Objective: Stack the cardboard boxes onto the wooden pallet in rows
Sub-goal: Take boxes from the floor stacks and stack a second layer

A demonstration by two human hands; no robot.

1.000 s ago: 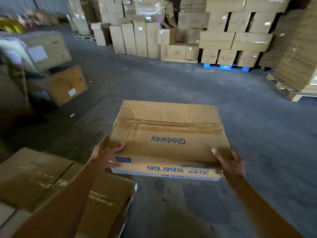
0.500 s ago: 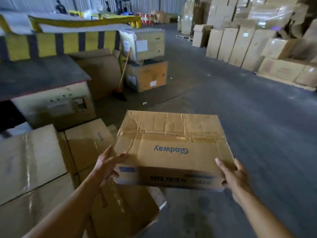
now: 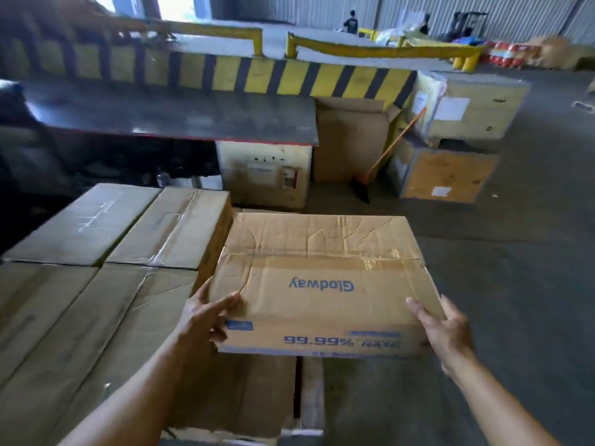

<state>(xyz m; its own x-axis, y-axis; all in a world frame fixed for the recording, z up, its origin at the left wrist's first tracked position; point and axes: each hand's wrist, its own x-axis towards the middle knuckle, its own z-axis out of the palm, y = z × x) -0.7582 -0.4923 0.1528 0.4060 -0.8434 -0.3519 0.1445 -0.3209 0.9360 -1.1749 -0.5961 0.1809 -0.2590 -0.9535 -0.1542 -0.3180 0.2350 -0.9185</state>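
Observation:
I carry a creased cardboard box (image 3: 322, 272) printed "Glodway" in blue, held level in front of me. My left hand (image 3: 206, 313) grips its near left corner, thumb on top. My right hand (image 3: 441, 326) grips the near right corner, thumb on top too. To the left, several taped cardboard boxes (image 3: 122, 239) stand stacked in rows, their tops about level with the carried box. A lower box (image 3: 244, 394) sits under the carried one. The pallet itself is hidden beneath the stack.
A dark dock platform (image 3: 180, 114) with yellow-black striping (image 3: 289, 75) runs across the back. A broom (image 3: 383, 162) leans by a wooden crate (image 3: 447, 175) and a wrapped box (image 3: 467, 107). Bare grey concrete floor (image 3: 515, 284) spreads right. A person (image 3: 351, 22) stands far off.
My view has swung left from the far wall of boxes to the dock platform. The stacked boxes now lie close on my left and the carried box hangs beside them.

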